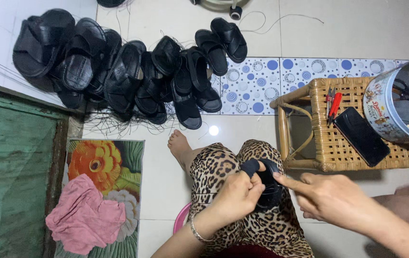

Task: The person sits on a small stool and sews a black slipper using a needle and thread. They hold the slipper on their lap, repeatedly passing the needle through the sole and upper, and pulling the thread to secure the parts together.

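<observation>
Black sandal [266,186] rests on the leopard-print lap [223,167], the left hand [235,196] clamped on its strap to steady it while the right hand [331,198], loosely curled and holding nothing, points its forefinger at the sole's edge.

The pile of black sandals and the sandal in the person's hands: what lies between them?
In the head view, bare white floor tile, loose dark threads and the person's bare foot lie between the pile and the held sandal.
</observation>
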